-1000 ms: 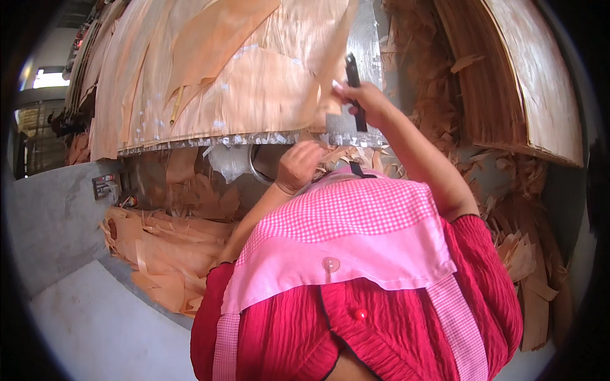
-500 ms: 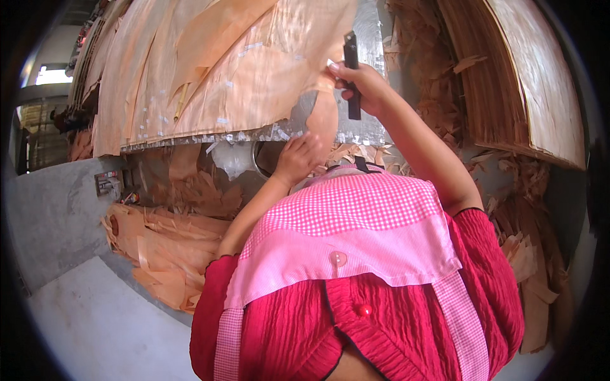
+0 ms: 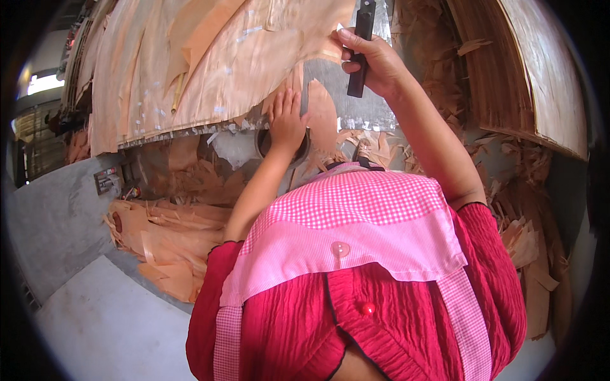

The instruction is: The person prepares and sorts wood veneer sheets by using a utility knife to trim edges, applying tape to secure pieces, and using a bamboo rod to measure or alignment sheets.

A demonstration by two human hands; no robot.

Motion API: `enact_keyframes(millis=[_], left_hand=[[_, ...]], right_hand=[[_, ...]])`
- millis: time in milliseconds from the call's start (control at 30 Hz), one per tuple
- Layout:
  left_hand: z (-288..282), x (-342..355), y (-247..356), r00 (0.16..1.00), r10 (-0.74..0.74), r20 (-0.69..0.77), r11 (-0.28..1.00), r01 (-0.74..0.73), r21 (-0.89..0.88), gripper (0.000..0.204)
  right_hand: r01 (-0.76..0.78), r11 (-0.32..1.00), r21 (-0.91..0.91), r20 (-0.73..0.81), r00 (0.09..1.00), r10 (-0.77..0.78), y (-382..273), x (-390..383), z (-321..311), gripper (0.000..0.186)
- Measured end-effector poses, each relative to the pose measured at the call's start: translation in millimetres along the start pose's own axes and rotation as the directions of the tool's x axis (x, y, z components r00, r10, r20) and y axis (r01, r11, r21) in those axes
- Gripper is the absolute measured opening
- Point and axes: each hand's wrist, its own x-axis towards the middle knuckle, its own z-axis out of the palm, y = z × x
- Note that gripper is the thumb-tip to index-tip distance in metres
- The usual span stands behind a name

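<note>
A large sheet of thin peach-coloured wood veneer (image 3: 222, 70) covers much of the worktable, dotted with small white tape bits. My right hand (image 3: 381, 60) grips a black, flat, bar-shaped tool (image 3: 358, 79), holding it upright near the sheet's right edge. By the thumb there is a small white scrap of tape (image 3: 339, 27). My left hand (image 3: 288, 124) is at the table's front edge, fingers stretched forward over the veneer border, palm down. Just right of it, a narrow loose veneer piece (image 3: 323, 114) hangs over the edge of the grey tabletop (image 3: 365, 113).
A tall stack of veneer sheets (image 3: 502, 82) stands at the right. Veneer offcuts (image 3: 171, 232) lie in a heap at the left. Below the front edge are a clear plastic bag (image 3: 232, 149) and a round container (image 3: 300, 152). A grey wall (image 3: 57, 216) stands at far left.
My left hand has moved forward and left onto the veneer's border. The right hand with the black tool has shifted slightly forward and right. The narrow veneer piece now lies separate from the sheet.
</note>
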Motion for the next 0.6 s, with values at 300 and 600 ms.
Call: enact_keyframes(millis=[300,600], left_hand=[[-19.7,-46.3,-31.8,0.982,0.169,-0.084,0.968,-0.181,-0.172,0.03],[-124.1,-104.3,-23.9,0.85,-0.113,0.514,0.931,0.271,-0.243,0.025]], right_hand=[[-0.048,0.998,-0.034,-0.124,0.991,0.043,7.7,-10.3,-16.2,0.031],[-0.049,0.998,-0.032,-0.144,0.989,0.044,13.3,-20.4,-34.0,0.028]])
